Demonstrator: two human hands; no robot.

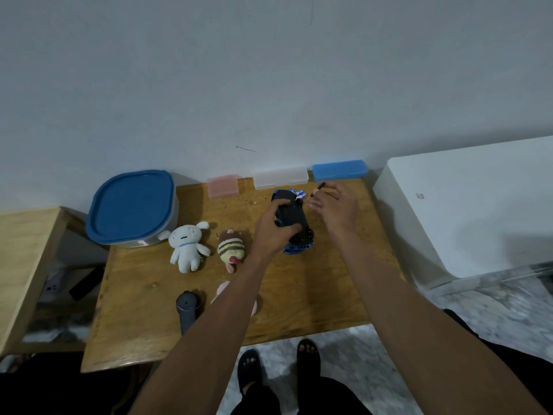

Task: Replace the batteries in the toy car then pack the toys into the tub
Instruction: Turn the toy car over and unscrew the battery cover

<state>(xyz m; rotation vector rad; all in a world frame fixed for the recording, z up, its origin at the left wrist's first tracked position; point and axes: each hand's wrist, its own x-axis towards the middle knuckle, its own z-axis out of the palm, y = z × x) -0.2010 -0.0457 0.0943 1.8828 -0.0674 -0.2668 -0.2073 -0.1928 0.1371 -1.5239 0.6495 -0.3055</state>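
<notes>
The blue toy car [294,223] lies upside down on the wooden table [314,295], its dark underside facing up. My left hand [273,232] grips the car's body from the left. My right hand [336,206] pinches a small dark-handled screwdriver [317,189] whose thin tip points at the far end of the car's underside. The tub [133,208], with its blue lid on, stands at the table's far left corner. A white plush rabbit [188,245] and a striped brown plush [231,248] lie between tub and car. A pink plush [223,290] is mostly hidden under my left forearm.
A dark grey cylindrical device [187,310] lies near the front edge. Pink [223,186], clear [281,177] and blue [339,170] plastic boxes line the wall. A white appliance [466,211] stands right of the table, a wooden shelf [27,265] to the left.
</notes>
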